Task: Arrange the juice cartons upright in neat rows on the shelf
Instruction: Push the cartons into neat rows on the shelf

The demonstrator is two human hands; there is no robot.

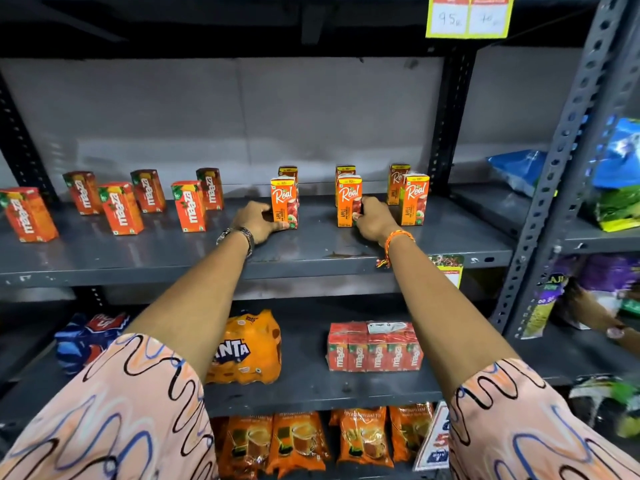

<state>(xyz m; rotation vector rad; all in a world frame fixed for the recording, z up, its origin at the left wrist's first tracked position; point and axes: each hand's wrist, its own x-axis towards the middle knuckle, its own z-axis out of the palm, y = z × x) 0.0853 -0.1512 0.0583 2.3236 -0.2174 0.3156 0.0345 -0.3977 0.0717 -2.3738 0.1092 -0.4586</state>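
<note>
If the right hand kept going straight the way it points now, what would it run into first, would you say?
The right hand points up and left toward the shelf back and already touches the middle front Real carton, so it would push that first, probably into the carton behind; depth is unclear.

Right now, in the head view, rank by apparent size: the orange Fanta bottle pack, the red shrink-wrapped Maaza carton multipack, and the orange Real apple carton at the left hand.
1. Orange Fanta bottle pack and red shrink-wrapped Maaza carton multipack: alike, unranked.
2. Orange Real apple carton at the left hand: smallest, though it stands farther back.
</note>
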